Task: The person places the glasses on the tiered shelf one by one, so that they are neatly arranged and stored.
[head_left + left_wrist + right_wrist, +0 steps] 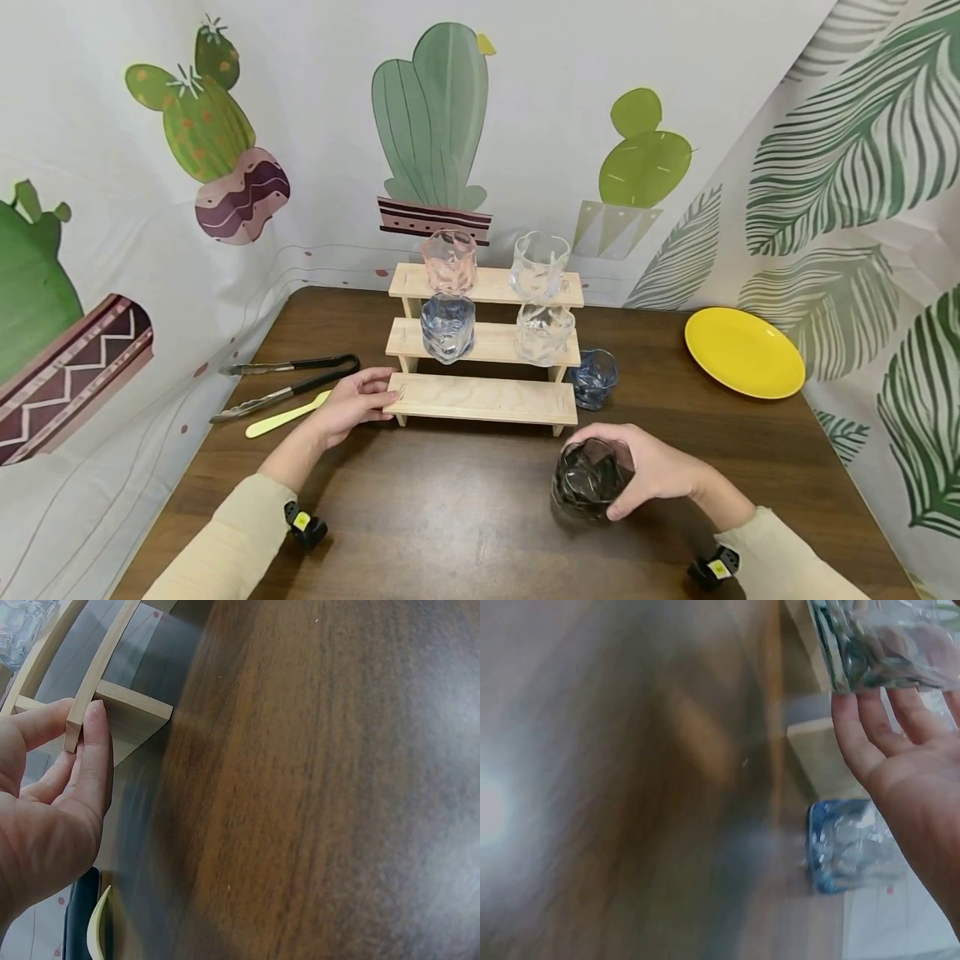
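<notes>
A three-step wooden rack (480, 397) stands on the table. My left hand (357, 407) pinches the left end of its lowest step between thumb and fingers, as the left wrist view shows up close. In my right hand (656, 467) is a dark grey glass (588, 479), gripped by its side in front of the rack's right end. A pink glass (450, 262) and a clear glass (540, 265) sit on the top step. On the middle step are a blue glass (448, 327) and another clear glass (544, 333). The lowest step is bare.
Beside the rack's right side stands a dark blue glass (594, 379). A yellow plate (745, 352) lies at the back right. Black-handled tongs (300, 387) and a pale yellow utensil (287, 417) lie left of the rack, near my left hand. A patterned cloth (540, 125) hangs behind.
</notes>
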`<action>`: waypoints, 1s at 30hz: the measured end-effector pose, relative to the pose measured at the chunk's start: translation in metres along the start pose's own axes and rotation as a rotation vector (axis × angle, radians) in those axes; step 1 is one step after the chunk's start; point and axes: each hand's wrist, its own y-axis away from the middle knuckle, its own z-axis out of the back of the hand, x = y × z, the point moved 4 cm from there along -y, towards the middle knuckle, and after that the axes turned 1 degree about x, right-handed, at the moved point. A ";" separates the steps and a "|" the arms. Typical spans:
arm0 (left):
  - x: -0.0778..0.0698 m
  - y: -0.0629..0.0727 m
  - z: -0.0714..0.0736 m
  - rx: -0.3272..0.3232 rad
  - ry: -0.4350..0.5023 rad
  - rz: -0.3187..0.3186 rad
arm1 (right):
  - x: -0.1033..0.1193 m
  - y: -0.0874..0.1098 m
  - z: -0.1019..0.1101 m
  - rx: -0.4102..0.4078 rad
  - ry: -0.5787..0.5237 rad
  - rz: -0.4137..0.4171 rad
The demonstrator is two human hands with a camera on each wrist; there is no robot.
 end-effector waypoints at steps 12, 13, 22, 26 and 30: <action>-0.002 0.001 -0.002 0.004 -0.012 -0.003 | 0.004 -0.049 -0.001 -0.252 0.105 0.000; -0.002 0.001 -0.002 0.006 -0.013 -0.001 | 0.004 -0.053 -0.001 -0.283 0.123 -0.007; -0.001 0.001 0.000 0.004 -0.009 -0.005 | 0.001 -0.100 -0.008 -0.435 0.145 -0.078; -0.001 0.000 0.000 0.008 -0.008 -0.006 | -0.003 -0.122 -0.011 -0.486 0.178 -0.090; 0.000 0.000 0.000 0.008 -0.008 -0.006 | -0.007 -0.142 -0.015 -0.521 0.211 -0.087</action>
